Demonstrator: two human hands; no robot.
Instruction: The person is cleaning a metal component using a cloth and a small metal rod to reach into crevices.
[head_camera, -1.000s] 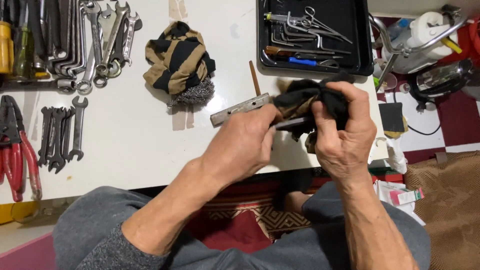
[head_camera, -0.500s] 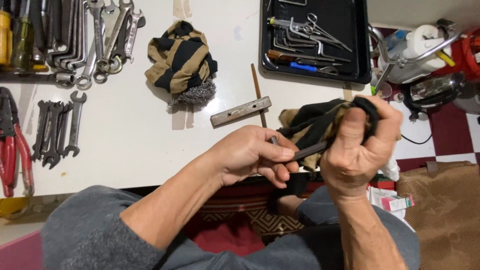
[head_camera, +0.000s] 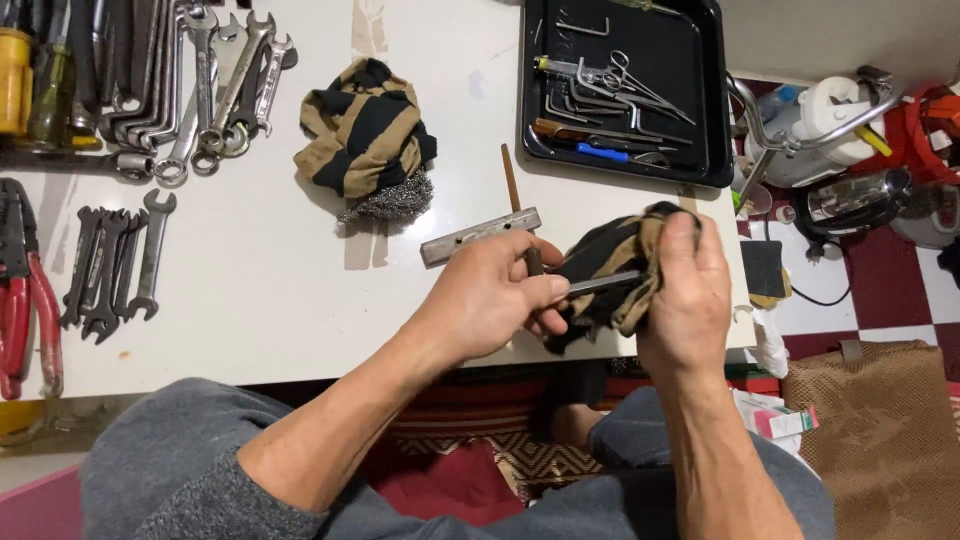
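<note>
While the left hand (head_camera: 495, 300) pinched the metal bar (head_camera: 600, 283) above the counter (head_camera: 280, 290) edge, the right hand (head_camera: 685, 300) gripped the rag (head_camera: 600, 262) around it and should have rubbed firmly along its length.

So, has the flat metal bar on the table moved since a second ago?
No. The metal bar lies as before, just below the striped rag and left of the black tray.
</note>
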